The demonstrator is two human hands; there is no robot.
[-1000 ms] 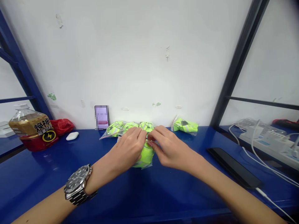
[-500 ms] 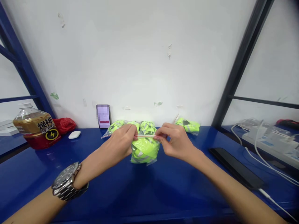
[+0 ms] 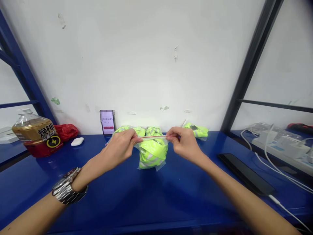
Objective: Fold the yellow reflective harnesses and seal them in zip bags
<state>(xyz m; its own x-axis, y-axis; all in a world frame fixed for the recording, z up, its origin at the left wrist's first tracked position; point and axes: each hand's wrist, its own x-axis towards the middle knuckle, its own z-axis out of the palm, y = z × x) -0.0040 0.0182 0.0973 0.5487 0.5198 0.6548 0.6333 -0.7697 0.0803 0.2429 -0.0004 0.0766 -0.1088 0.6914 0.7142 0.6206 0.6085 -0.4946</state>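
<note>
Between my hands hangs a clear zip bag (image 3: 153, 153) with a red seal line along its top edge. Folded neon yellow-green cloth with silvery reflective strips fills it. My left hand (image 3: 122, 142) pinches the left end of the sealing edge, and my right hand (image 3: 183, 140) pinches the right end, so the edge is stretched straight. Behind, against the wall, lie more bagged bundles of the same neon cloth (image 3: 154, 131), partly hidden by my hands. Another bagged bundle (image 3: 199, 131) is just beyond my right hand.
On the blue table (image 3: 117, 202), a large drink bottle (image 3: 36, 133), a red plastic bag (image 3: 67, 131) and a white case (image 3: 77, 141) are at left. A phone (image 3: 108, 123) leans on the wall. A black phone on a cable (image 3: 246, 173) and a power strip (image 3: 286, 143) are at right.
My hands have moved apart along the bag's sealing edge, the left hand shifting left and the right hand slightly right. More of the edge shows between them.
</note>
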